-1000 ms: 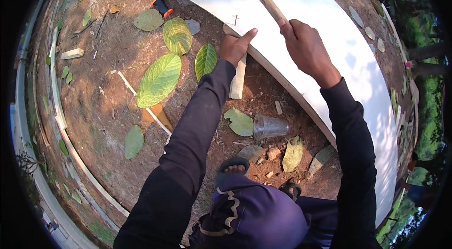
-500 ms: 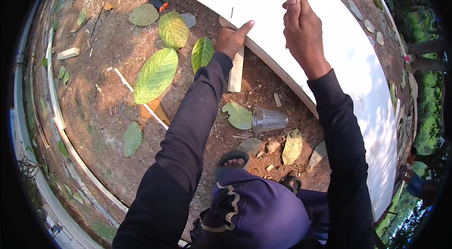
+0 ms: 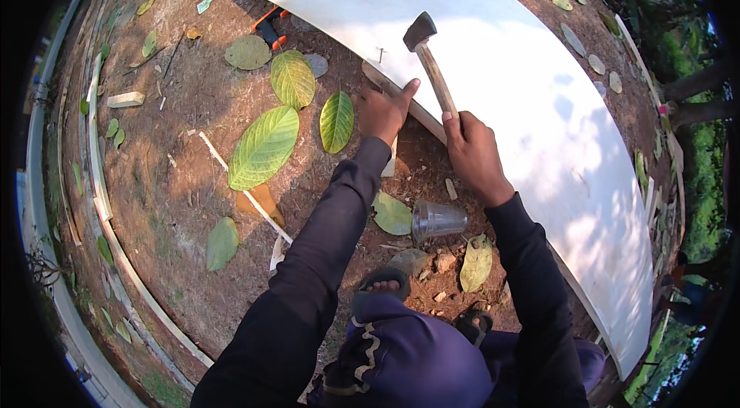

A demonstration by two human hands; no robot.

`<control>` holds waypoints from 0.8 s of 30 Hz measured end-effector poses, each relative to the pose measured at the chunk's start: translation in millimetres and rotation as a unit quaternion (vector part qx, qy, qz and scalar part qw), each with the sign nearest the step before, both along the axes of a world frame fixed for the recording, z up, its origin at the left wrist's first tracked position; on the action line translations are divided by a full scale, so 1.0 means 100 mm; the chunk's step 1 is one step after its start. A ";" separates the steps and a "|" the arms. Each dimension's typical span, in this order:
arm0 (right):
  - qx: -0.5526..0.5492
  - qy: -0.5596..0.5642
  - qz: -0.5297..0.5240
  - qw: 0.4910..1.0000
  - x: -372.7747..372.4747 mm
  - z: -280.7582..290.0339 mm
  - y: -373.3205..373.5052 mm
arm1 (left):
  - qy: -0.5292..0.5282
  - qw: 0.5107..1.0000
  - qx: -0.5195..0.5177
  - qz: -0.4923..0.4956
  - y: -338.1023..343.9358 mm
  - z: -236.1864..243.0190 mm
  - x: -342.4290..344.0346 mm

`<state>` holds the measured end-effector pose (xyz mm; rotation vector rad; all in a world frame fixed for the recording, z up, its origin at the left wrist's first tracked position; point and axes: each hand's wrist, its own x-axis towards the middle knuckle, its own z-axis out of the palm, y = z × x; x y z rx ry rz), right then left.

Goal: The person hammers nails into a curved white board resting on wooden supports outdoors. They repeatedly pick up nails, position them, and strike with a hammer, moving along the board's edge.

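My right hand (image 3: 476, 155) is closed round the wooden handle of a hatchet (image 3: 436, 76), whose dark, flared metal head is raised over a large white panel (image 3: 532, 115). My left hand (image 3: 383, 111) holds the panel's near edge, its thumb reaching onto the white surface; its other fingers are partly hidden. A nail (image 3: 381, 55) stands up from the panel close to that edge, a little beyond my left hand. Beneath the edge runs a wooden batten (image 3: 426, 121). Another light wood piece (image 3: 390, 163) shows just below my left hand, mostly covered by it.
A clear plastic cup (image 3: 439, 220) lies on the soil by my feet. Large leaves (image 3: 264, 147) are scattered at left. An orange-and-black tool handle (image 3: 270, 26) pokes out from under the panel. A thin pale stick (image 3: 245, 188) and a small wood block (image 3: 126, 99) lie on the ground.
My right hand has come down and toward the left with the hatchet, bringing its head into view. My left hand stays at the panel's edge. The whole view has shifted slightly.
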<state>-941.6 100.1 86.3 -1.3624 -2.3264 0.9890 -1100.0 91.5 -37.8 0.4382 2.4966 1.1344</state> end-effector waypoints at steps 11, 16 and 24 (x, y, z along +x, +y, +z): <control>0.069 0.024 0.082 0.994 -0.21 -0.24 0.31 | -0.092 0.956 0.075 -0.267 -0.15 0.10 0.67; 0.065 -0.001 0.082 0.994 -0.37 0.33 0.30 | -0.125 0.967 0.084 -0.204 -0.04 -0.25 0.65; 0.075 -0.021 0.040 0.996 -0.37 -0.02 0.44 | -0.032 0.945 0.125 -0.300 -0.02 -0.16 0.74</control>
